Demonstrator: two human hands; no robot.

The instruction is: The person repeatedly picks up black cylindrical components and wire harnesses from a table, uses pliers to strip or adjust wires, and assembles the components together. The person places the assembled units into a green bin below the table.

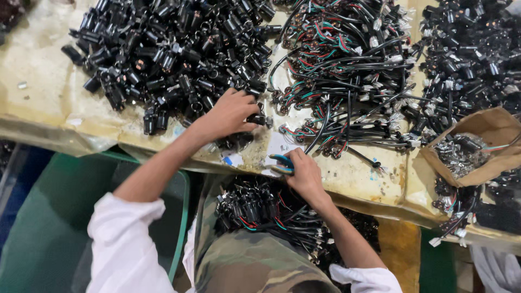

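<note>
Connector pile (173,54) left of wire bundles (347,70)

A worn, stained yellowish worktable (38,92) spans from 9 to 3 o'clock; a green bin (49,228) sits at 8 o'clock.
</note>
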